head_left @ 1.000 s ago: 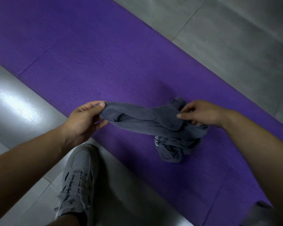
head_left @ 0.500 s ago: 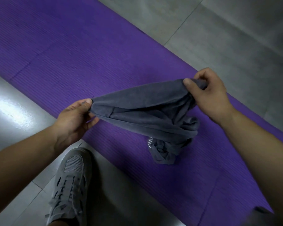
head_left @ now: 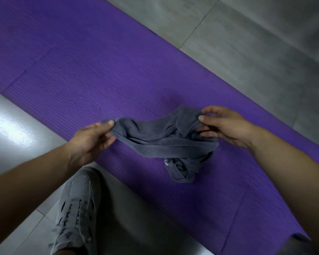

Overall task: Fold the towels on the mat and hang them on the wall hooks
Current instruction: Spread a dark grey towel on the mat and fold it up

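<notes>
A crumpled dark grey towel (head_left: 158, 142) is held just above the purple mat (head_left: 92, 74). My left hand (head_left: 92, 138) pinches its left end between thumb and fingers. On the right, my right hand (head_left: 226, 127) grips the bunched upper edge. The towel sags between my hands, and a twisted tail with a small white mark (head_left: 180, 170) rests on the mat below. No wall hooks are in view.
Grey floor tiles (head_left: 247, 43) lie beyond the mat's far edge and shiny tiles (head_left: 13, 129) on the near side. My grey sneaker (head_left: 75, 205) stands on the floor at the mat's near edge. A second grey shoe tip (head_left: 302, 245) shows at the bottom right.
My right hand, raised with the towel's edge half a second ago, has come back down and nearer the mat. The towel has slackened and bunched. My left hand kept its hold.
</notes>
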